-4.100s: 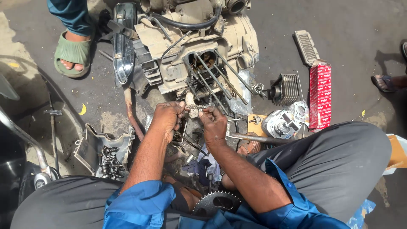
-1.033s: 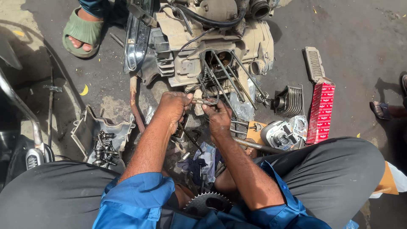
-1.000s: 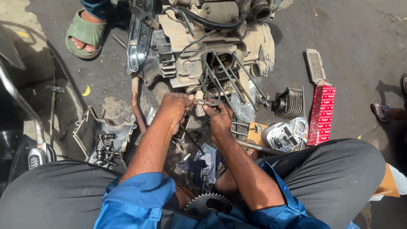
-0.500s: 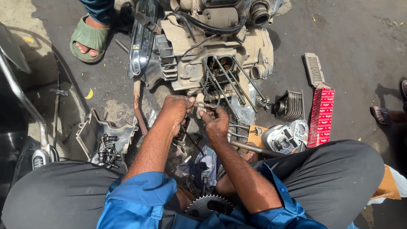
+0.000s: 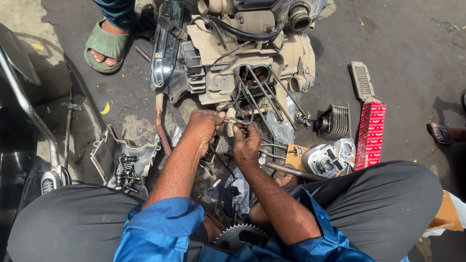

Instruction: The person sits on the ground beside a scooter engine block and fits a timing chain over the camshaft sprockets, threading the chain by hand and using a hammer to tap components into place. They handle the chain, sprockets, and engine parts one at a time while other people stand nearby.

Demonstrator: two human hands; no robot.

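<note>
A dirty motorcycle engine block (image 5: 252, 63) lies on the ground before me, with long studs (image 5: 264, 94) sticking out of its open bore. A thin timing chain (image 5: 238, 104) hangs out of the block. My left hand (image 5: 204, 128) and my right hand (image 5: 246, 143) meet just below the bore, both pinching the chain's lower end. I sit with grey-trousered knees spread, and a toothed sprocket (image 5: 240, 237) rests in my lap.
A finned cylinder (image 5: 334, 121), a cylinder head (image 5: 320, 160) and a red box (image 5: 370, 133) lie to the right. A tray of small parts (image 5: 124, 162) sits to the left. Another person's foot in a green sandal (image 5: 104, 46) stands at top left; a motorcycle frame (image 5: 24, 111) borders the left.
The view has shifted so the engine sits lower and nearer. Both hands stay together at the chain below the bore, fingers working slightly.
</note>
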